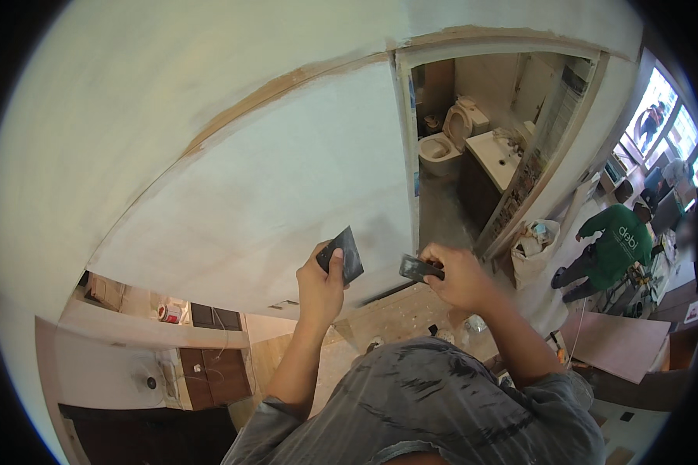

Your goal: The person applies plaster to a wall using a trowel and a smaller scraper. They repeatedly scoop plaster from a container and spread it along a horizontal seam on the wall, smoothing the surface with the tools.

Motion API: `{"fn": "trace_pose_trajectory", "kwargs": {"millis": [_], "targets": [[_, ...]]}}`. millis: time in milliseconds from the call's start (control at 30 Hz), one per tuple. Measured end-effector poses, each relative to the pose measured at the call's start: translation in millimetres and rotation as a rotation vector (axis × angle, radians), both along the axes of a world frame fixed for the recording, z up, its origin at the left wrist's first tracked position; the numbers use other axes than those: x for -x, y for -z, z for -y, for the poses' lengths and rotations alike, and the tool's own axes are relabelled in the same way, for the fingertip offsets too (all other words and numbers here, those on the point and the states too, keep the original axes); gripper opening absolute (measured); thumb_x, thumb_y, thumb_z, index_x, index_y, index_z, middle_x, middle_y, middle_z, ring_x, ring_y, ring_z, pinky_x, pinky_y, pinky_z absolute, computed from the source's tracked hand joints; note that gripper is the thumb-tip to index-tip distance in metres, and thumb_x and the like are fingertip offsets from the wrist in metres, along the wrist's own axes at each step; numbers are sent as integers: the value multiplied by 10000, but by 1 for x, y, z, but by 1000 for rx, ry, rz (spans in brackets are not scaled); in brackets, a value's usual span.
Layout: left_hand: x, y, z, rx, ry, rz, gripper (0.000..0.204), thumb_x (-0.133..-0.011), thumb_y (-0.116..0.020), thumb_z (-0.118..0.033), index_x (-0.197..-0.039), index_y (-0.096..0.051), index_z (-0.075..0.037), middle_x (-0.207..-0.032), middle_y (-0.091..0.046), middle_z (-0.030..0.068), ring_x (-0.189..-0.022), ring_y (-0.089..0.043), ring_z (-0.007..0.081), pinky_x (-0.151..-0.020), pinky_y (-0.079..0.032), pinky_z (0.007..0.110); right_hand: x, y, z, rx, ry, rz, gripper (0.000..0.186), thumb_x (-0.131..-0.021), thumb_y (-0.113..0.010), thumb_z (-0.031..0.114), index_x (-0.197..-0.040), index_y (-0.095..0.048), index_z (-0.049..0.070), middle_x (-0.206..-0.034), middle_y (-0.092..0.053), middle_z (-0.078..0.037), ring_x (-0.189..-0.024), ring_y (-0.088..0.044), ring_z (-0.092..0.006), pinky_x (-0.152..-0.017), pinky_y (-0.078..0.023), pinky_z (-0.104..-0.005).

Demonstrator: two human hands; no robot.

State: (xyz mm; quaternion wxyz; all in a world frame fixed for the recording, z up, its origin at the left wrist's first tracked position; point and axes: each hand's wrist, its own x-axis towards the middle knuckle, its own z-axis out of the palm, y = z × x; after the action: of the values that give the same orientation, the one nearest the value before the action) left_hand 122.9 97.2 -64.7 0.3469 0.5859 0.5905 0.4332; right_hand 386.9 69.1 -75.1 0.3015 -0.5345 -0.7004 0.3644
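Note:
My left hand (320, 280) is closed around a dark, flat scraper (347, 254), thumb across its face. Pale smears mark the scraper's corner-up blade. To the right of it, my right hand (457, 277) grips a second dark scraper (416, 268) whose end points left and has whitish residue on it. The two tools are apart, held at about chest height. Behind them stands a pale, plastered wall panel (264, 194) with brown, unfinished patches along its upper edge. Neither scraper visibly touches this panel.
A doorway beyond my right hand opens on a toilet (442, 151) and a washbasin (500, 159). Beside its frame stands a white sack (533, 252). A person in a green shirt (614, 240) bends at the far right near a pinkish board (616, 341). A bucket (169, 313) is at left.

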Motion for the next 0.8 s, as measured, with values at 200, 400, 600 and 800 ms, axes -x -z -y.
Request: {"fn": "trace_pose_trajectory", "kwargs": {"millis": [200,400,600,800], "targets": [[-11,11,8,27,-17,212,451,-1110,-491,-348,-1071,-629,79,-767,-666,89,-595,-657,147,-509,-547,285,46,16,16,-434,25,-59,278,-891,-699,66,-1164,-745,93,-999,-707,-113,-920,-688,-310,-779,-563,-405],[-1,6,14,200,-4,542,401,-1095,-528,-377,-1031,-620,8,-726,-646,64,-510,-595,155,-421,-478,279,41,16,-7,-417,229,13,326,-902,-679,103,-1221,-747,125,-1028,-706,-63,-890,-674,-257,-752,-565,-367],[6,57,18,666,88,1563,335,-1077,-542,-396,-878,-548,-126,-735,-574,33,-639,-594,165,-499,-467,268,62,-15,25,-959,-142,14,489,-802,-697,131,-1287,-729,181,-1090,-690,-8,-929,-651,-215,-777,-569,-329],[-15,66,44,925,489,1969,159,-1091,-469,-217,-1020,-479,-75,-667,-516,47,-563,-503,185,-512,-415,313,86,-30,12,-846,-52,-92,350,-846,-650,137,-1171,-768,86,-1060,-719,-81,-896,-663,-251,-746,-550,-338]]}}
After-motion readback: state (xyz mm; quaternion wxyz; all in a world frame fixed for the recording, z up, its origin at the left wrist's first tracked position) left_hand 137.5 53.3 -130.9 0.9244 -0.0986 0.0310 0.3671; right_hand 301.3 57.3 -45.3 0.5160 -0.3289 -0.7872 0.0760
